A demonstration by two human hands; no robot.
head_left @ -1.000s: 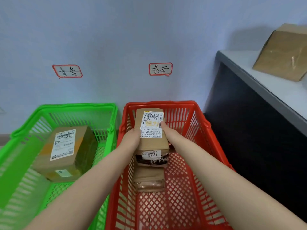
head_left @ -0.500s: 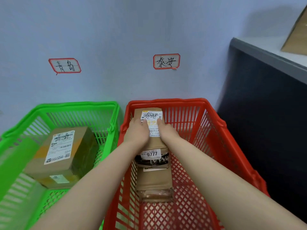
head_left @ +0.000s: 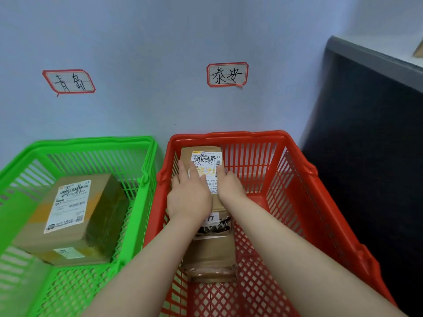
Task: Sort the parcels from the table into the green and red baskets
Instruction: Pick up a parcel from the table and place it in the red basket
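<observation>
Hands: your left hand lies flat, fingers straight, on the labelled parcel in the red basket; your right hand touches its right edge, grip unclear.

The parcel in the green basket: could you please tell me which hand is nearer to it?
Left. The left hand is right of the green basket's parcel, in the red basket; the right hand is farther right.

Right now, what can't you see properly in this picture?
Head view:
- Label on the top parcel: partly under the left hand and right hand; print too small.
- Lower parcel in the red basket: mostly under the top parcel.
- Brown cardboard on the table: only a corner shows at the right edge.
</observation>
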